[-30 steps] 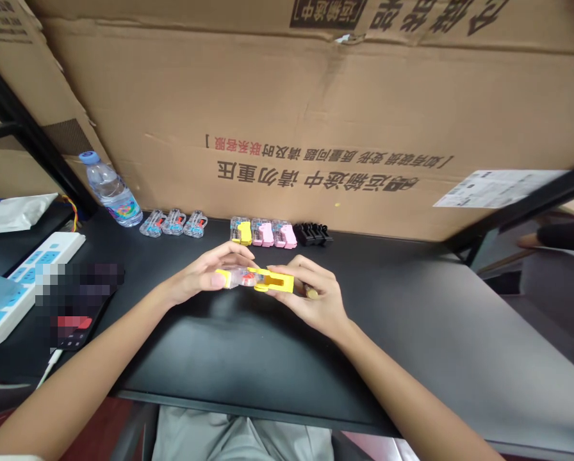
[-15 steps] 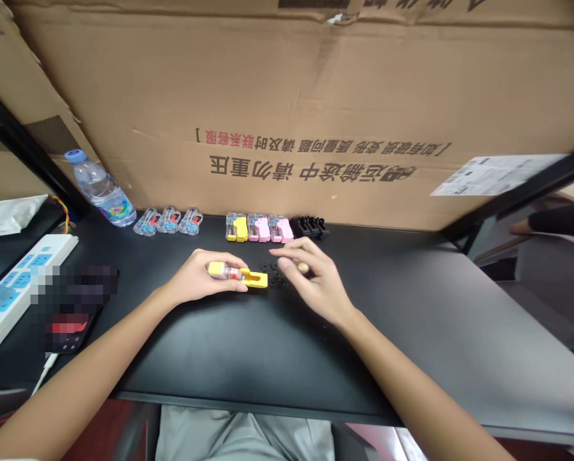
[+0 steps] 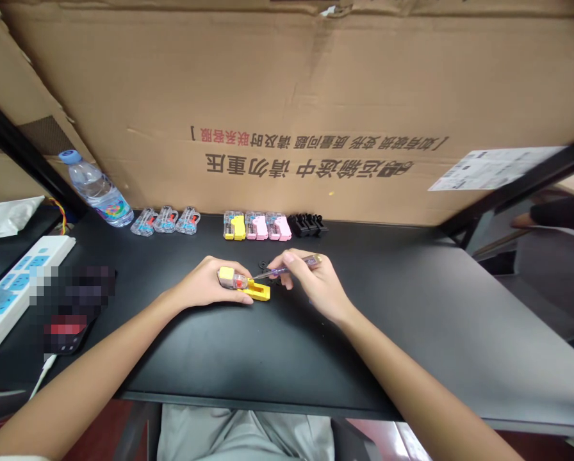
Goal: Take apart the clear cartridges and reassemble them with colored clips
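My left hand (image 3: 201,285) is closed around a small toy-like plastic piece (image 3: 259,292), part clear and part yellow, its open yellow end pointing right. In my right hand (image 3: 323,285) is a screwdriver (image 3: 311,260) with a see-through purplish handle, its thin shaft slanting down to the left. The screwdriver's tip meets the near side of the clear-and-yellow piece; whether it sits in a screw is too small to tell. Several small black rings (image 3: 262,264) lie on the table behind the shaft, partly hidden by my right fingers.
Along the cardboard (image 3: 268,83) stand clear pieces (image 3: 166,219), a yellow-and-clear piece (image 3: 234,226), pink-and-clear pieces (image 3: 268,227) and black parts (image 3: 309,225). At left are a water bottle (image 3: 99,192), power strip (image 3: 22,288) and phone (image 3: 78,320). Another person's arm (image 3: 560,214) shows at right.
My right hand has turned the screwdriver so its shaft points left, bringing the tip to the yellow piece. My left hand has shifted slightly right and nearer with the piece.
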The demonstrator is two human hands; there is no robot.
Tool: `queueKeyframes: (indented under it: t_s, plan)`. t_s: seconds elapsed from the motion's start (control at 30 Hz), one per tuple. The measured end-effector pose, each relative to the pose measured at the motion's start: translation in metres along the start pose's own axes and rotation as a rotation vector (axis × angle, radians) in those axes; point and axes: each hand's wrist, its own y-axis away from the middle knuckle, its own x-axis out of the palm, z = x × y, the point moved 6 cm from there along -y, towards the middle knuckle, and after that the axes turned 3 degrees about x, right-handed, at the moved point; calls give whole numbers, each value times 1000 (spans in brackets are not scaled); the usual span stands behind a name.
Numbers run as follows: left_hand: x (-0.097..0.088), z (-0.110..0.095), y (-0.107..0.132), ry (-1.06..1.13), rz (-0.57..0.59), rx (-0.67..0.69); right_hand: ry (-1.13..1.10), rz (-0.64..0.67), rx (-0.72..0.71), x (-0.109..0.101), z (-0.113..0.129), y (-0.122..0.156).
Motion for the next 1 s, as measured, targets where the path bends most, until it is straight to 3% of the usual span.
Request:
queueKeyframes:
  t_s: [0.4,0.6,0.87,1.0]
  plan:
    - [-1,8,1,50,76,-99,162,214,-34,6,12,-1]
    - [-1,6,1,70,131,-96,103,165,-41,2,14,-1]
    - [0,11,1,138,123,-114,133,197,-57,6,15,-1]
    - [3,11,1,228,96,-136,149,93,-54,8,11,1]
